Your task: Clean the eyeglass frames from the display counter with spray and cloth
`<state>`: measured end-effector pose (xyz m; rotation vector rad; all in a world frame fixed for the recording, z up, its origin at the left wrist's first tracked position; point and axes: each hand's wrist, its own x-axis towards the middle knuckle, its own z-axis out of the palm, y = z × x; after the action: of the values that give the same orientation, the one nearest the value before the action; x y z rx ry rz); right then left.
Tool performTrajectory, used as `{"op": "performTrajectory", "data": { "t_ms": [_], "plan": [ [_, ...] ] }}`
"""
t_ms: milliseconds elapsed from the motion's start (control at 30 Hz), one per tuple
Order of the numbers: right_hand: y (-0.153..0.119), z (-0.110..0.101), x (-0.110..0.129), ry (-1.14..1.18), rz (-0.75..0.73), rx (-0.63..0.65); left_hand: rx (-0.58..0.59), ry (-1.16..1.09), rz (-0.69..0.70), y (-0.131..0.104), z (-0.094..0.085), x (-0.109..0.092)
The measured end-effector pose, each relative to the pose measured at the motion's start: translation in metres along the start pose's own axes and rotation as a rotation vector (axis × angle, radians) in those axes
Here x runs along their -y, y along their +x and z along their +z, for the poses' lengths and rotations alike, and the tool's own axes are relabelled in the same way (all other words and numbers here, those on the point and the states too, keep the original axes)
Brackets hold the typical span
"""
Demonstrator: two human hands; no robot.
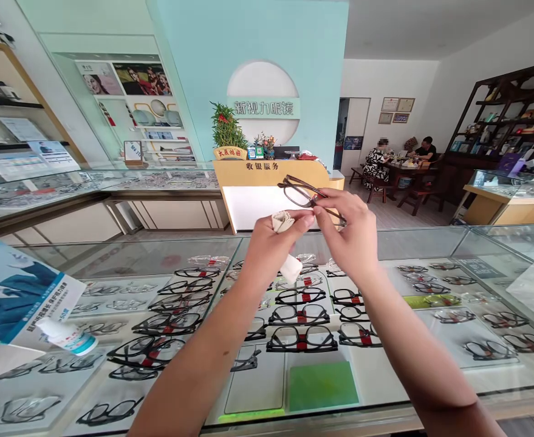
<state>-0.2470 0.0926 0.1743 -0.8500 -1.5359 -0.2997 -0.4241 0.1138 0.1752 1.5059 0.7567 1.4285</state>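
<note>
Above the glass display case, my right hand (349, 227) is closed on a pair of dark-framed eyeglasses (298, 193), held up and tilted with a lens pointing to the left. My left hand (278, 240) is closed round a cream-coloured cloth (290, 267), which hangs out below the palm and shows above the thumb. The left thumb and fingertips meet the right fingers near the lower side of the frame. Whether the cloth touches a lens there is hidden by the fingers.
The glass display case (194, 246) below holds rows of eyeglasses. On its top at left stand a white bottle (68, 337) and a blue leaflet (18, 291). A wooden cashier counter (271, 176) faces me. Two people sit at a table (401, 167) at far right.
</note>
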Motion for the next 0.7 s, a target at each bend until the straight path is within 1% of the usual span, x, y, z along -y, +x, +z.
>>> {"op": "performTrajectory", "data": {
  "t_ms": [67, 133, 233, 367, 533, 633, 700],
  "plan": [
    [-0.005, 0.006, 0.002, -0.139, -0.074, -0.003, -0.012, -0.106, -0.022, -0.004, 0.008, 0.000],
    [-0.009, 0.011, 0.004, -0.230, -0.127, -0.011, -0.053, -0.173, -0.043, -0.005, 0.012, -0.001],
    [-0.012, 0.016, 0.003, -0.280, -0.204, -0.047, -0.098, -0.209, -0.075, -0.006, 0.014, -0.003],
    [-0.014, 0.019, 0.004, -0.305, -0.271, -0.087, -0.123, -0.241, -0.082, -0.003, 0.014, -0.003],
    [-0.013, 0.015, 0.015, -0.273, -0.213, -0.024, -0.191, -0.225, -0.055, 0.007, 0.009, 0.004],
    [-0.007, 0.004, 0.020, -0.173, -0.174, -0.067, -0.204, -0.112, 0.017, 0.011, 0.004, 0.005],
    [-0.002, -0.007, 0.019, -0.081, -0.100, -0.113, -0.162, 0.035, 0.095, 0.009, 0.002, 0.004]
  ]
}}
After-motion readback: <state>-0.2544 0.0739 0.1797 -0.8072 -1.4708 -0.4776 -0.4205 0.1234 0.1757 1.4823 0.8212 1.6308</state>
